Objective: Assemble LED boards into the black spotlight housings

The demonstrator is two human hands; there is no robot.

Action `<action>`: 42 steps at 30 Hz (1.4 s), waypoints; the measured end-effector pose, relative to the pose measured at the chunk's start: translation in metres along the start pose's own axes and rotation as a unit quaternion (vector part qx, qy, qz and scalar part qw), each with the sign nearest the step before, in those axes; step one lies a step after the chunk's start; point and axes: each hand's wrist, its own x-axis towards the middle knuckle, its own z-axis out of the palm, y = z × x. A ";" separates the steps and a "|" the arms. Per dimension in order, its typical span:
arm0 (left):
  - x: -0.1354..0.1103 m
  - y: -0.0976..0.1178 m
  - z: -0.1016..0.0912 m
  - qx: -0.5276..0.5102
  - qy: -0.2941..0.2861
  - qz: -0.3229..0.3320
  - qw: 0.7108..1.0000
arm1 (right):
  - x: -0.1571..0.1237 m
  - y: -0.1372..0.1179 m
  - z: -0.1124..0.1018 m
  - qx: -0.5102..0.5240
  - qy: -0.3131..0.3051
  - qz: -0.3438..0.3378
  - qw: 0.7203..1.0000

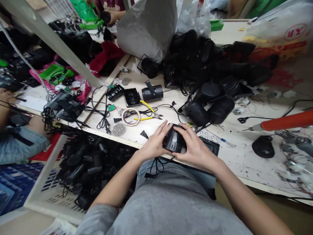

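Observation:
My left hand (154,143) and my right hand (195,148) grip a black slotted plastic housing (174,139) from both sides at the table's front edge. Their fingers curl over its top and sides. A black cord (156,167) hangs below it, over my lap. Just right of my right hand lies a black rectangular frame (211,146), partly hidden. Beyond my left hand are yellow-handled cutting pliers (146,118), a roll of tape (131,117) and a round dish of small metal screws (119,129). A two-pin plug (144,134) lies close to my left fingers.
A red electric screwdriver (286,121) juts in from the right, above a black round part (263,147). Black lamp housings (207,94) are heaped at the back. A white crate (46,186) full of black parts stands below left. Other people sit at left and far back.

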 end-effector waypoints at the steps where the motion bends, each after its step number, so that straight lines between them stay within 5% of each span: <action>1: 0.005 -0.001 -0.003 0.009 -0.025 0.013 1.000 | 0.001 0.002 -0.003 0.004 -0.012 -0.008 1.000; 4: 0.018 -0.005 -0.006 0.017 -0.067 0.049 0.996 | 0.005 0.007 -0.009 0.013 -0.027 -0.023 0.999; 16: 0.024 -0.009 -0.002 -0.005 -0.059 0.080 0.995 | 0.007 0.018 -0.016 0.045 -0.023 -0.031 0.998; 31: 0.021 -0.012 -0.001 -0.029 -0.022 0.014 0.999 | 0.006 0.013 -0.014 0.025 -0.030 -0.023 0.999; 42: 0.026 -0.011 -0.003 -0.057 -0.048 0.000 0.997 | 0.008 0.015 -0.013 0.031 -0.038 -0.027 0.998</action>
